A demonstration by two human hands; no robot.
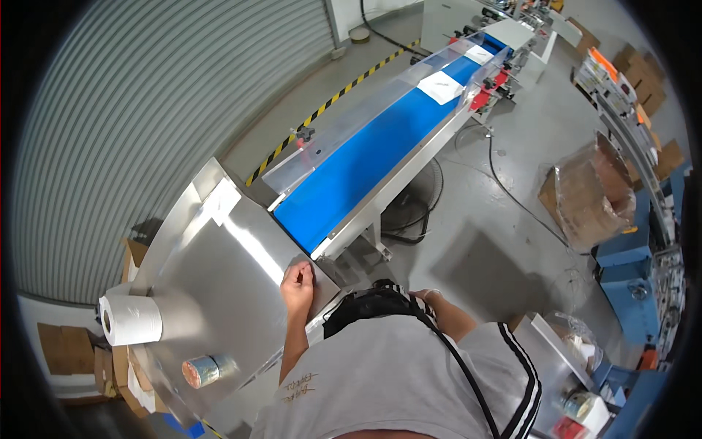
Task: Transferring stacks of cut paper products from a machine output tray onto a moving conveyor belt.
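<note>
You stand at a metal worktop [197,293], looking down past your grey shirt [380,373]. Your left hand [297,275] is over the right-hand edge of the worktop, just beside the near end of a blue conveyor belt [358,172]. Its grip is curled inward, fingers pressed together in a loose fist; whether the knuckles touch the metal, you cannot tell. Your right hand [431,295] is down by your hip, partly hidden by your clothing, so the state of its grip cannot be told.

The belt runs away from you, up and to the right, with a clear plastic guard [365,110] along its left side. Two white packets lie flat on it, both well apart from your hands: a nearer packet [441,88] and a farther packet [480,54] close to the machinery at the far end.

At the left of the worktop sits a large white roll [139,320]; nearer to you, a smaller shiny roll [201,371] lies on its side. Beneath the belt is a round floor fan [415,197]. Farther left is a ribbed grey shutter [161,110], and yellow-and-black striped tape [329,104] crosses the floor between it and the belt. To the right, a cardboard box [596,194] with clear plastic sits on the grey floor [512,205].
</note>
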